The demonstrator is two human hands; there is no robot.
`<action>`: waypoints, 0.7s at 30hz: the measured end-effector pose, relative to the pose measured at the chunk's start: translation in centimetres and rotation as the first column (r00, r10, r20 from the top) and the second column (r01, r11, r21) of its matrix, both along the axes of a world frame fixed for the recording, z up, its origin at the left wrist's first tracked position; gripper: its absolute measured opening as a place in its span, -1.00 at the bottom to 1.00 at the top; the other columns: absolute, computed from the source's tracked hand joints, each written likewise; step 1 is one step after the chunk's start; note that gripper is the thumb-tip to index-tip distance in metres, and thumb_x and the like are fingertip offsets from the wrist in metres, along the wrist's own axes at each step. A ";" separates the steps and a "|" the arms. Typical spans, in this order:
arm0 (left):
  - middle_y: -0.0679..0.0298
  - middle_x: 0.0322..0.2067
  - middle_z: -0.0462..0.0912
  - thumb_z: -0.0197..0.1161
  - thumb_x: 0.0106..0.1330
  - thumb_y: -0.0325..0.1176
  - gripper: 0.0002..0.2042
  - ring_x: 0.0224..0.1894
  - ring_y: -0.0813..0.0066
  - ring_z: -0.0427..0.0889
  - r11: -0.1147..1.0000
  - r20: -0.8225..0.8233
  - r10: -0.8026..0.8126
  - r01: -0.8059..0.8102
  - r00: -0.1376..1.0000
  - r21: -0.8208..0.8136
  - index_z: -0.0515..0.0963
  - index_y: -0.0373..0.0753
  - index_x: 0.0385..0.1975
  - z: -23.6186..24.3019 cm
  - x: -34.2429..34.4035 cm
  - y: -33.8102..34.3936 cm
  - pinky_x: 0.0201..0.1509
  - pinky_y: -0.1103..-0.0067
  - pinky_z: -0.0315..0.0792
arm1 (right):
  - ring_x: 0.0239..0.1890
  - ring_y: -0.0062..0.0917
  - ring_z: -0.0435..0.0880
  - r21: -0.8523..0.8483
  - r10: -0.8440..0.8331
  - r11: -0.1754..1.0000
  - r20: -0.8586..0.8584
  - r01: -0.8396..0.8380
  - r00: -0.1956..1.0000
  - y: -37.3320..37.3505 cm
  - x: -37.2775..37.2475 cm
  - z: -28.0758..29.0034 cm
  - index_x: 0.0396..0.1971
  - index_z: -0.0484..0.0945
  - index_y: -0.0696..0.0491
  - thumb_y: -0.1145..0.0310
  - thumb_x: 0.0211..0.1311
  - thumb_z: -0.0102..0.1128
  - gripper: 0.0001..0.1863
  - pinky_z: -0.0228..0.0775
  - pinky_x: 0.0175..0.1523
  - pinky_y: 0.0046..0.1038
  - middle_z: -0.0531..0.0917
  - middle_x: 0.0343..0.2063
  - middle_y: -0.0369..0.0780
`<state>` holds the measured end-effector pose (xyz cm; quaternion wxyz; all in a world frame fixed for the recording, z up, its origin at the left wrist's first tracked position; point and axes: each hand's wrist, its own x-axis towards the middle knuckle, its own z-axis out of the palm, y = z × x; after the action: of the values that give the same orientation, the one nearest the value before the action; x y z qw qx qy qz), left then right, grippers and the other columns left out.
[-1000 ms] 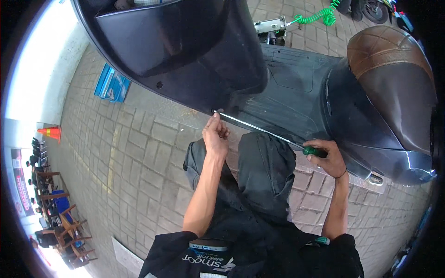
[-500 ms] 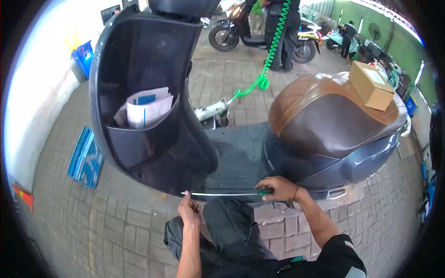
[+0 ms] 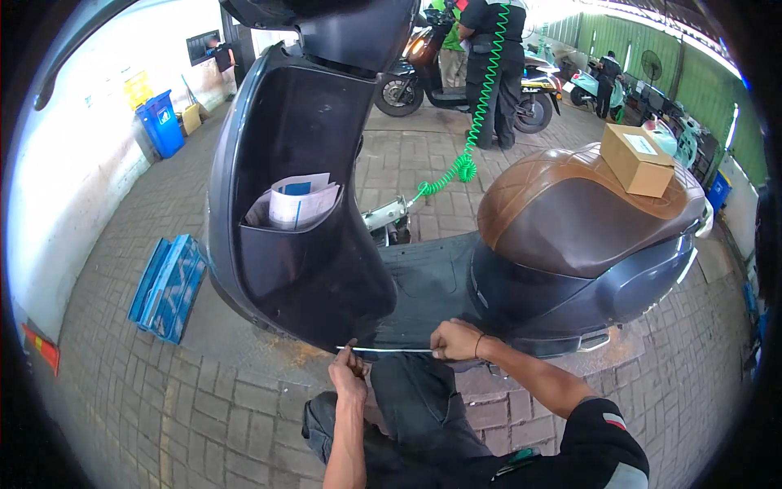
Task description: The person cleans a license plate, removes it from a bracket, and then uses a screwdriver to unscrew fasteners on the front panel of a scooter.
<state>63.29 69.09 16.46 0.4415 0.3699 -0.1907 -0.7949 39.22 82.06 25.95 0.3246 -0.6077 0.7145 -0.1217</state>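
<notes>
A long-shafted screwdriver (image 3: 391, 350) lies level along the near lower edge of a dark scooter (image 3: 318, 281). My right hand (image 3: 458, 340) is closed round its handle, which the fingers now hide. My left hand (image 3: 349, 375) pinches the shaft near its tip, below the front leg shield. Behind the shaft is the scooter's black footboard (image 3: 428, 269). Folded papers (image 3: 301, 202) stand in the pocket of the leg shield.
A cardboard box (image 3: 637, 160) rests on the brown seat (image 3: 562, 212). A blue toolbox (image 3: 169, 287) stands on the paving at left. A green coiled hose (image 3: 466, 167) hangs beyond the scooter. People and other scooters are at the back.
My right hand has moved left and closed over the green handle that showed before. My left hand has shifted slightly right and down. The view has tilted up and left.
</notes>
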 end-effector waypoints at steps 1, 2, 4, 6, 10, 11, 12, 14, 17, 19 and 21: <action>0.51 -0.67 0.05 0.14 0.46 -0.26 -0.78 -0.62 0.63 0.13 1.000 0.018 -0.014 0.014 1.000 -0.001 0.56 -0.31 -0.29 0.2 0.2 0.2 -0.52 0.57 0.07 | -0.34 -0.34 0.74 -0.024 -0.029 0.999 -0.003 0.029 1.000 0.1 -0.1 0.5 -0.34 0.68 0.16 0.29 0.16 0.35 -0.77 0.52 -0.17 -0.27 0.74 -0.47 -0.12; 0.51 -0.68 0.03 0.14 0.46 -0.26 -0.80 -0.62 0.63 0.11 1.000 0.037 -0.028 0.028 0.999 0.000 0.54 -0.25 -0.35 0.2 0.4 0.3 -0.52 0.57 0.07 | -0.34 -0.32 0.74 -0.046 -0.058 0.997 -0.004 0.058 0.998 0.2 0.0 0.7 -0.34 0.70 0.15 0.30 0.13 0.37 -0.78 0.52 -0.17 -0.28 0.74 -0.47 -0.12; 0.51 -0.69 0.01 0.15 0.45 -0.25 -0.80 -0.63 0.62 0.10 0.999 -0.005 -0.003 0.003 1.000 0.042 0.48 -0.17 -0.41 -0.7 0.8 0.2 -0.52 0.57 0.05 | -0.33 -0.32 0.75 -0.079 -0.066 0.995 0.017 0.067 0.998 0.0 0.0 0.4 -0.33 0.71 0.13 0.31 0.12 0.38 -0.79 0.53 -0.17 -0.27 0.75 -0.45 -0.12; 0.51 -0.70 -0.01 0.15 0.45 -0.24 -0.78 -0.64 0.62 0.09 0.996 -0.042 0.026 -0.022 0.999 0.088 0.43 -0.10 -0.48 -1.7 1.3 0.4 -0.52 0.57 0.04 | -0.32 -0.31 0.75 -0.107 -0.070 0.991 0.041 0.075 0.997 0.1 0.3 0.1 -0.33 0.72 0.12 0.31 0.11 0.39 -0.80 0.53 -0.16 -0.27 0.76 -0.44 -0.12; 0.52 -0.73 -0.01 0.16 0.45 -0.24 -0.72 -0.66 0.61 0.06 0.991 -0.141 0.035 -0.016 0.989 0.133 0.32 -0.02 -0.55 -0.8 1.3 0.5 -0.53 0.56 0.02 | -0.32 -0.28 0.76 0.002 -0.149 0.989 0.079 0.150 0.986 -0.6 1.3 1.0 -0.34 0.74 0.10 0.31 0.12 0.38 -0.82 0.54 -0.17 -0.26 0.77 -0.43 -0.14; 0.52 -0.73 -0.01 0.15 0.45 -0.24 -0.73 -0.67 0.61 0.06 0.991 -0.169 0.036 -0.014 0.985 0.131 0.33 -0.02 -0.54 -0.7 1.5 0.4 -0.53 0.56 0.01 | -0.32 -0.28 0.77 -0.037 -0.162 0.986 -0.018 0.161 0.987 -0.7 1.5 0.7 -0.34 0.73 0.10 0.31 0.12 0.38 -0.82 0.54 -0.17 -0.26 0.77 -0.43 -0.14; 0.52 -0.74 -0.02 0.14 0.45 -0.25 -0.74 -0.67 0.62 0.04 0.989 -0.160 0.047 -0.023 0.986 0.147 0.33 -0.03 -0.54 -0.7 1.7 0.2 -0.54 0.56 -0.01 | -0.30 -0.28 0.77 -0.109 -0.184 0.978 -0.058 0.177 0.981 -1.0 1.6 -0.1 -0.34 0.74 0.11 0.33 0.08 0.40 -0.81 0.56 -0.16 -0.28 0.77 -0.40 -0.15; 0.55 -0.75 -0.02 0.13 0.44 -0.27 -0.71 -0.69 0.64 0.01 0.991 -0.174 0.049 -0.027 0.983 0.129 0.34 -0.01 -0.59 -1.2 2.4 -0.3 -0.56 0.57 -0.05 | -0.29 -0.28 0.78 -0.154 -0.174 0.974 -0.030 0.167 0.984 -1.4 1.6 -0.1 -0.33 0.74 0.10 0.33 0.05 0.42 -0.80 0.57 -0.15 -0.29 0.77 -0.39 -0.14; 0.53 -0.74 0.02 0.19 0.37 -0.33 -0.72 -0.69 0.63 0.00 0.974 -0.168 0.095 -0.057 0.981 0.221 0.35 -0.02 -0.62 -0.6 1.4 -0.7 -0.55 0.58 -0.09 | -0.27 -0.29 0.78 -0.216 -0.186 0.962 -0.083 0.165 0.979 -1.4 1.5 0.9 -0.32 0.74 0.10 0.33 -0.04 0.49 -0.74 0.59 -0.12 -0.32 0.77 -0.38 -0.12; 0.51 -0.74 0.00 0.10 0.42 -0.32 -0.86 -0.70 0.61 -0.01 0.973 -0.175 0.082 -0.041 0.981 0.226 0.49 -0.18 -0.37 -1.5 1.0 -0.7 -0.56 0.59 -0.07 | -0.26 -0.27 0.78 -0.170 -0.181 0.971 -0.073 0.167 0.981 -1.4 1.2 0.2 -0.31 0.75 0.10 0.30 -0.03 0.48 -0.73 0.59 -0.11 -0.32 0.77 -0.36 -0.10; 0.48 -0.73 -0.01 0.07 0.43 -0.32 -0.79 -0.68 0.61 -0.01 0.975 -0.182 0.044 -0.002 0.982 0.224 0.54 -0.34 -0.19 -1.5 1.0 -0.4 -0.54 0.59 -0.05 | -0.26 -0.23 0.77 -0.159 -0.189 0.967 0.065 0.198 0.980 -1.3 0.5 -0.9 -0.30 0.76 0.09 0.28 0.04 0.44 -0.75 0.57 -0.12 -0.29 0.77 -0.36 -0.08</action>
<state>64.26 68.69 14.96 0.4222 0.3434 -0.0540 -0.8372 39.73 80.76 25.03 0.2773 -0.5567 0.7497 -0.2263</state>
